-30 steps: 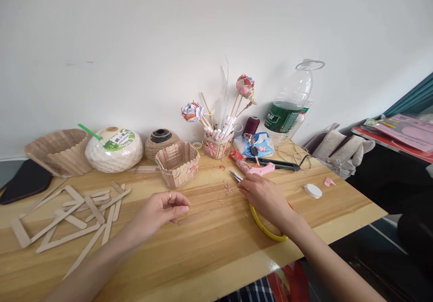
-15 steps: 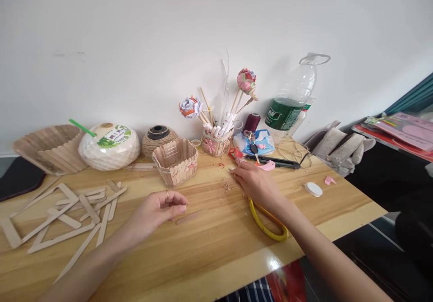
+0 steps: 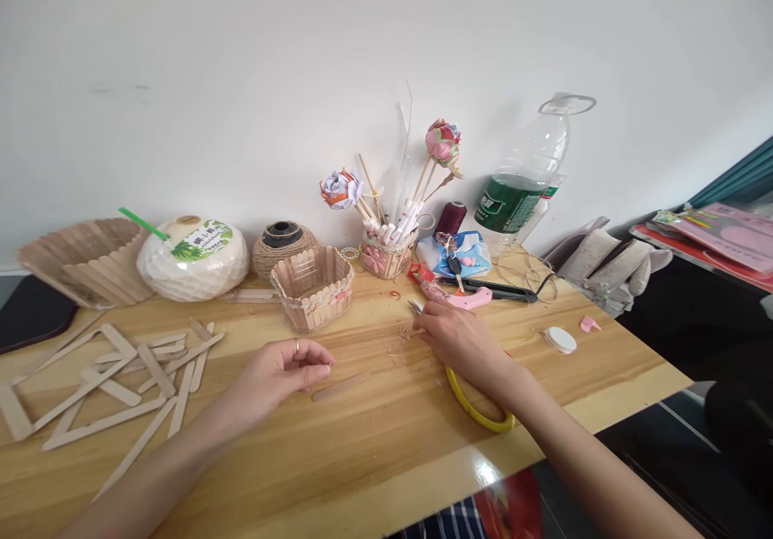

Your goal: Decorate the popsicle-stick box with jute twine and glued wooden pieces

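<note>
A short wooden stick (image 3: 339, 386) is pinned flat on the table (image 3: 374, 450) under the curled fingertips of the left hand (image 3: 283, 370). The right hand (image 3: 462, 342) is closed around the yellow-handled scissors (image 3: 474, 402), blades tipped toward the pink glue gun (image 3: 468, 300). A trimming step seems in hand; next, blades and stick must be brought together. Compared with half a second ago, the right hand has been drawn back from the glue gun.

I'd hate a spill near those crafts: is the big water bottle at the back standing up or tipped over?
Upright. The water bottle stands on its base on the table by the wall, neck up.
</note>
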`<state>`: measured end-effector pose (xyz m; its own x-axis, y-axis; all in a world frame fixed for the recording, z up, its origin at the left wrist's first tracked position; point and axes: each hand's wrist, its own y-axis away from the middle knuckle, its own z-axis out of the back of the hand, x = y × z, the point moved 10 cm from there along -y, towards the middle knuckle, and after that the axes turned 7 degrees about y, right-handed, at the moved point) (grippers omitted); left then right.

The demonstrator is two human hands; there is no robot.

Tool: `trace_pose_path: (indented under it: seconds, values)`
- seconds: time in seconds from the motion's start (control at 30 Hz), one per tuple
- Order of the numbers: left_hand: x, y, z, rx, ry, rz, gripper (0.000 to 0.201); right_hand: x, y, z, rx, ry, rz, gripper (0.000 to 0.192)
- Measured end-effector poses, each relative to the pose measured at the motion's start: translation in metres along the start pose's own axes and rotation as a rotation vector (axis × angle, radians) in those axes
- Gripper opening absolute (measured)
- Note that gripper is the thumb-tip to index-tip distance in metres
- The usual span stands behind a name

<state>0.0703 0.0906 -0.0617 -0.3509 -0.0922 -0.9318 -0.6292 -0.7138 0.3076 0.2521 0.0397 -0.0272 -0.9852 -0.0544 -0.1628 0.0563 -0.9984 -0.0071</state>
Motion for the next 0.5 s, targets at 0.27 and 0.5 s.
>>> trace_pose_path:
  seconds: [0.27, 0.5]
  values:
    - [0.0005, -0.0001, -0.0015, 0.014, 0.037, -0.013, 0.025, 0.0064, -0.0030, 0.0061, 0.015, 0.000, -0.001, 0.020]
    - [0.0002, -0.0003, -0.0017, 0.009, 0.021, 0.000, 0.024, -0.0009, -0.0071, 0.0058, -0.030, -0.031, -0.019, 0.022]
